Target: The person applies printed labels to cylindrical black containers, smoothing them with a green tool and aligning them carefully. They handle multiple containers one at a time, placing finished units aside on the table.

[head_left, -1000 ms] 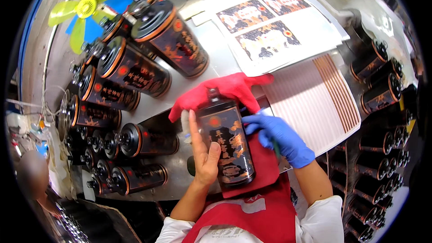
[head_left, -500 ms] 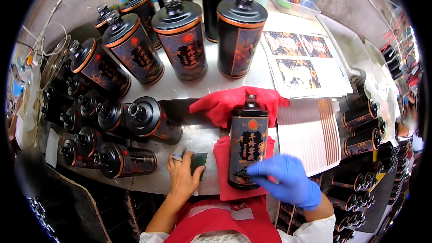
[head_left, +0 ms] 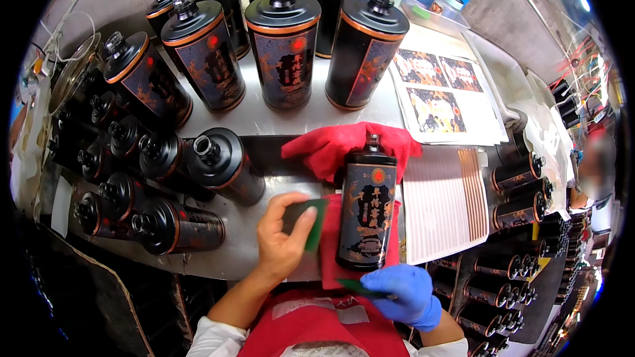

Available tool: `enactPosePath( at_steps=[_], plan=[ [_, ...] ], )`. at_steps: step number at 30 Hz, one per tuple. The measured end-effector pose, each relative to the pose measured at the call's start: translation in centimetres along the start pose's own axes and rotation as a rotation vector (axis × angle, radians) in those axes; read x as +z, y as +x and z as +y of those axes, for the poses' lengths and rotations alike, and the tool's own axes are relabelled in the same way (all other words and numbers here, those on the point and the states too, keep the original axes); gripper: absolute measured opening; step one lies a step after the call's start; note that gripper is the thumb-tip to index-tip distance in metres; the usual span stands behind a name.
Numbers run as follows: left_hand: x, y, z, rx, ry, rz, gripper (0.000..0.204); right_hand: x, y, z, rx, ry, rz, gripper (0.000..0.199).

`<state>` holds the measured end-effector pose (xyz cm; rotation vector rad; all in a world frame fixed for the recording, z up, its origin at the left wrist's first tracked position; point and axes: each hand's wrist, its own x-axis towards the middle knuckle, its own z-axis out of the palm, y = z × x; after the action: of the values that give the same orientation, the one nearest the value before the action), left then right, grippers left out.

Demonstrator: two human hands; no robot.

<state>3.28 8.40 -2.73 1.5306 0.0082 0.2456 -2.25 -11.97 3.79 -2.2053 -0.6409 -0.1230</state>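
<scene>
A black bottle point(head_left: 368, 215) with a dark patterned label lies on red cloth point(head_left: 311, 152), its neck pointing away from me. Left of it, my bare left hand point(head_left: 281, 235) pinches a thin, flat green card point(head_left: 318, 223), held up off the metal table. My right hand point(head_left: 407, 296), in a blue glove, is closed on another dark green card point(head_left: 354, 285) just below the bottle's base. Whether that card touches the bottle I cannot tell. A striped sheet point(head_left: 440, 205) lies to the right of the bottle.
Several black bottles point(head_left: 284, 46) stand along the back of the metal table point(head_left: 264, 133). More bottles point(head_left: 221, 158) crowd the left side. Printed label sheets point(head_left: 433, 109) lie at the back right, beside a white bin point(head_left: 496, 59). Racks of bottles point(head_left: 499, 264) are at the lower right.
My left hand has lifted its green card off the table, closer to the bottle. My right hand has moved down from the label to below the base, where its card now shows.
</scene>
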Motion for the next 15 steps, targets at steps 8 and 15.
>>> enactPosePath(
  at_steps=[8,15],
  plan=[
    [6.1,4.4,1.5,0.217,0.158,-0.034,0.02,0.8,7.2,2.8,0.487,0.384,0.521,0.033],
    [5.4,2.9,-2.0,-0.037,-0.091,0.057,0.019,1.5,3.8,9.2,0.778,1.063,0.55,0.031]
  ],
)
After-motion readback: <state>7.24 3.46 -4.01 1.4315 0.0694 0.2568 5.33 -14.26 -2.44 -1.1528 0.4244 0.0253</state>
